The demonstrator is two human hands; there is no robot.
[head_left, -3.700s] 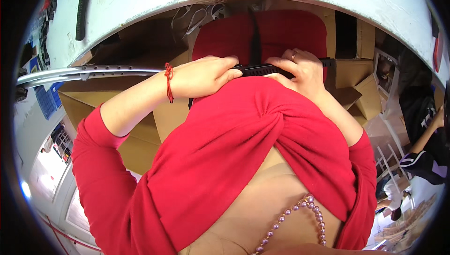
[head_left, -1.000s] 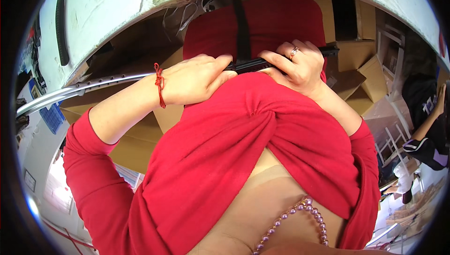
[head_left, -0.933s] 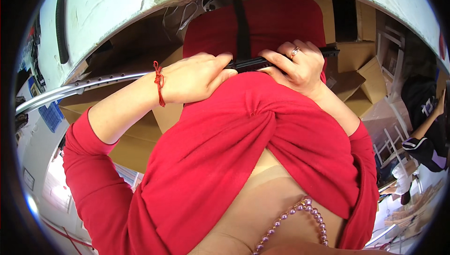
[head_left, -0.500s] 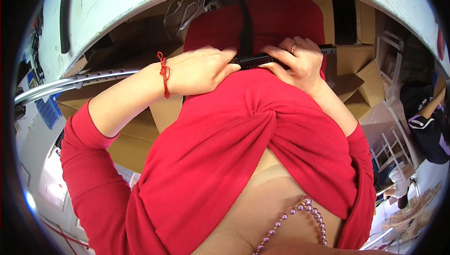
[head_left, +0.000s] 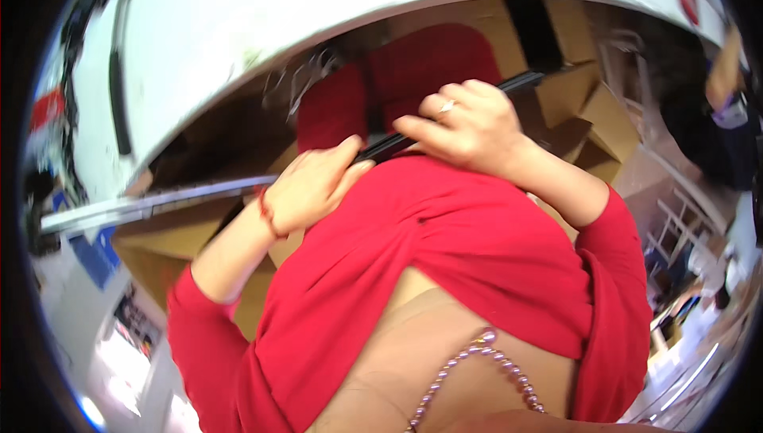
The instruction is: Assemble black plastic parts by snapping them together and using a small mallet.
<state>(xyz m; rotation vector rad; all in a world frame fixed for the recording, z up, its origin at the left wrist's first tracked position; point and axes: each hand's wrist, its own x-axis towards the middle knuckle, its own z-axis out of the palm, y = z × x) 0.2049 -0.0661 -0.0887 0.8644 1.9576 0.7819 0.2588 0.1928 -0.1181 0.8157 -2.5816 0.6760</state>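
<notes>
Across my lap runs a long drawer slide, with a black section (head_left: 388, 145) between my hands and a silver section (head_left: 179, 196) reaching out to the left. My left hand (head_left: 308, 186), a red string bracelet at its wrist, is closed around the slide near where black gives way to silver. Further right, my right hand (head_left: 475, 129), wearing a ring, grips the black section from above. The slide's black end sticks out past the right hand. It lies tilted, its left end nearer to me. Motion blurs the fine detail.
Ahead curves the edge of a white table (head_left: 318, 3); a narrow black-and-silver bar (head_left: 119, 91) lies on its left part. Cardboard boxes (head_left: 592, 115) stand below the table. At the far right are a person's arm (head_left: 725, 75) and a white frame rack (head_left: 675, 210).
The slide has turned from nearly level to slanted, its left side lower. Both hands have shifted left and nearer with it, still gripping. The whole view has moved too.
</notes>
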